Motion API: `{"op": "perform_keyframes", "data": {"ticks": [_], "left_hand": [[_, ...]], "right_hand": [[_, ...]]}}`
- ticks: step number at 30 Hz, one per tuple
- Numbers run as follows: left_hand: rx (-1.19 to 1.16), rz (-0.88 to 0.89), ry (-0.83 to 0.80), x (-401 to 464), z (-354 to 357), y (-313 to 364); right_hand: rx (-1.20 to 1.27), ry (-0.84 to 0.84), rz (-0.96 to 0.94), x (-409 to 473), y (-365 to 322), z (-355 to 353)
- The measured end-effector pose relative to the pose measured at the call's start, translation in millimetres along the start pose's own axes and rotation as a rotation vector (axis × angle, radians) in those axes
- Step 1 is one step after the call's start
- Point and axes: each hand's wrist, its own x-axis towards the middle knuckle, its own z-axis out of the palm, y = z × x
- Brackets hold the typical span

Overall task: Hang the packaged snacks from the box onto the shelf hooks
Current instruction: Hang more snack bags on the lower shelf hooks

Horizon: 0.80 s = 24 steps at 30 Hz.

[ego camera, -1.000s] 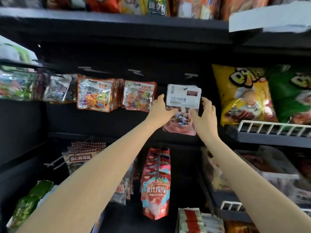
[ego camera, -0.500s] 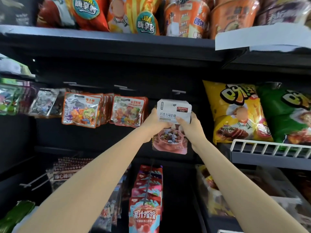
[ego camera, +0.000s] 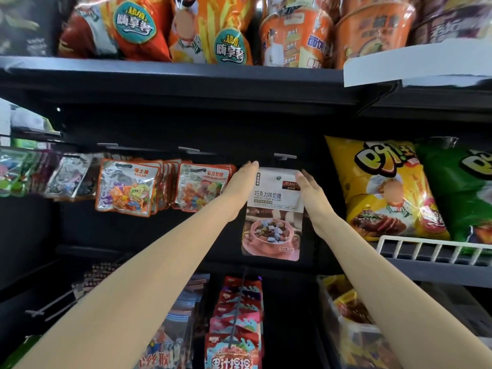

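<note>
A white and pink candy packet (ego camera: 273, 209) with a picture of a bowl hangs flat from a shelf hook (ego camera: 284, 156), the hook tip showing through its top hole. My left hand (ego camera: 241, 182) lies along the packet's left edge with fingers straight and pointing up. My right hand (ego camera: 310, 187) is at the packet's right edge, fingers straight too. Neither hand curls round the packet. The box is out of view.
Orange candy packets (ego camera: 125, 187) and more packets (ego camera: 201, 186) hang on hooks to the left. Yellow (ego camera: 386, 190) and green (ego camera: 463, 193) chip bags stand behind a white wire rail (ego camera: 431, 249) on the right. Red packets (ego camera: 237, 323) hang below. Chips and noodle cups fill the top shelf (ego camera: 170, 75).
Both hands gripped the packet's top and pushed it onto the hook; now the fingers have straightened and let go, and the packet hangs full length. The camera has tilted up.
</note>
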Motion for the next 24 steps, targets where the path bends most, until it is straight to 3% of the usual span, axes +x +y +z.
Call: {"op": "perform_keyframes", "data": {"ticks": [8, 13, 17, 20, 24], "left_hand": [[-0.008, -0.176, -0.094, 24.7, -0.4, 8.8], [-0.003, -0.127, -0.008, 40.4, -2.8, 19.4], [-0.019, -0.173, -0.033, 48.1, 3.2, 25.7], [-0.007, -0.201, 0.035, 52.3, 9.4, 30.0], [0.186, -0.176, 0.130, 65.0, 13.5, 36.2]], "right_hand": [[0.004, -0.032, 0.067, 31.5, 0.2, -3.4], [0.021, -0.037, 0.144, 57.3, -8.1, -7.7], [0.035, -0.087, 0.237, 78.9, -10.3, -4.1], [0.016, -0.121, 0.271, 89.6, -10.1, -2.9], [-0.026, -0.165, 0.262, 101.4, -9.4, -3.8]]}}
